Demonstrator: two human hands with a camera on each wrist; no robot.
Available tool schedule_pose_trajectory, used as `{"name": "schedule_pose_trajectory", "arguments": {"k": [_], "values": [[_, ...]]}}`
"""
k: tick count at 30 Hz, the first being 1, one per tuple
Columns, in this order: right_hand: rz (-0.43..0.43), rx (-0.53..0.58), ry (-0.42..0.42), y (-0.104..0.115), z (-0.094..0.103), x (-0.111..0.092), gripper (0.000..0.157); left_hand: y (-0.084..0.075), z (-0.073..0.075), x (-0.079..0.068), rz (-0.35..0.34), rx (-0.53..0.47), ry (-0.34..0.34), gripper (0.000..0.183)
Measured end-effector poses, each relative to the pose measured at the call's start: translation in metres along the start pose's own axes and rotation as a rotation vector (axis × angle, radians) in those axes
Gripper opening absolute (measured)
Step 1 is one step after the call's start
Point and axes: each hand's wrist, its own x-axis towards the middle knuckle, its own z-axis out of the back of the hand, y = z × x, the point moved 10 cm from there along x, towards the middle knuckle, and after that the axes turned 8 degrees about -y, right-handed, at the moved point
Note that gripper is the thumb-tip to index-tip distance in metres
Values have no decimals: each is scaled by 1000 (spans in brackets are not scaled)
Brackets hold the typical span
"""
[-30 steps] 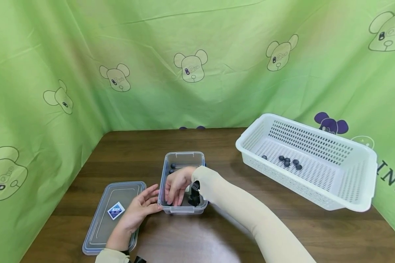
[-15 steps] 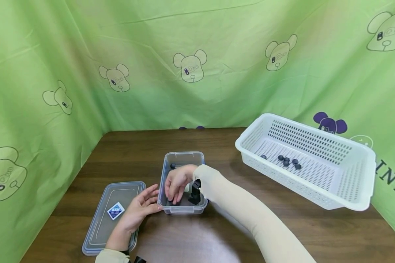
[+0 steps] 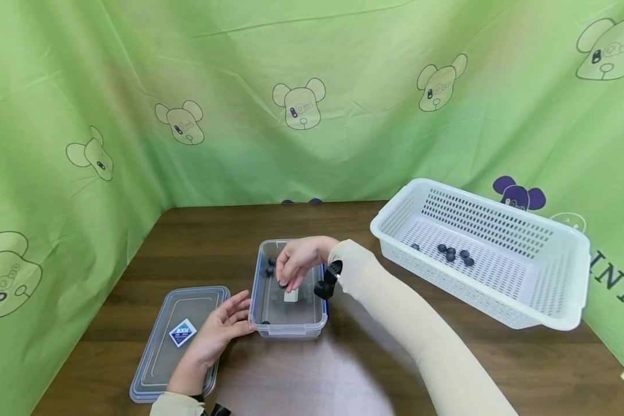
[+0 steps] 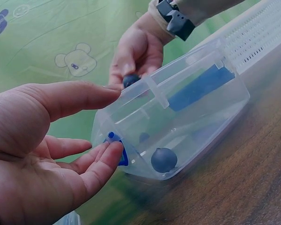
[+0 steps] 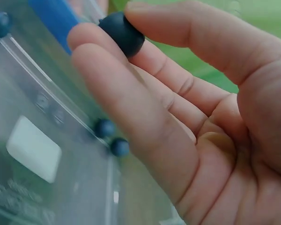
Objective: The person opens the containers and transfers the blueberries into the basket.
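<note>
a green cartoon-printed curtain [image 3: 301,167] backs a dark wood-grain table [image 3: 338,375], with a white perforated basket [image 3: 499,268] at the frame's right, a clear plastic box [image 3: 301,313] at lower centre and a clear lid [image 3: 171,367] at lower left. the left hand [image 3: 221,332], fingers spread, touches the box's near left corner, while the right hand [image 3: 303,263] has risen from that end to above its middle, thumb and fingertips pinching a blueberry [image 5: 122,33]. that berry now seems securely lifted off the box floor; other blueberries [image 3: 450,251] lie in box and basket.
</note>
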Motion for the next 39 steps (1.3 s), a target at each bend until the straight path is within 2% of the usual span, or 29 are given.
{"name": "schedule_pose_trajectory", "arguments": {"k": [10, 21, 29, 37, 39], "values": [[95, 67, -104, -8, 61, -51, 11, -1, 0, 3, -1, 5, 2, 79], [87, 123, -285, -32, 129, -110, 15, 2, 3, 0, -1, -9, -16, 79], [59, 212, -355, -55, 164, -153, 21, 2, 4, -1, 5, -14, -24, 79], [110, 318, -366, -87, 192, -197, 26, 1, 2, -1, 6, -7, -14, 78], [100, 353, -390, -99, 199, -207, 26, 1, 2, -1, 6, -4, -14, 78]]}}
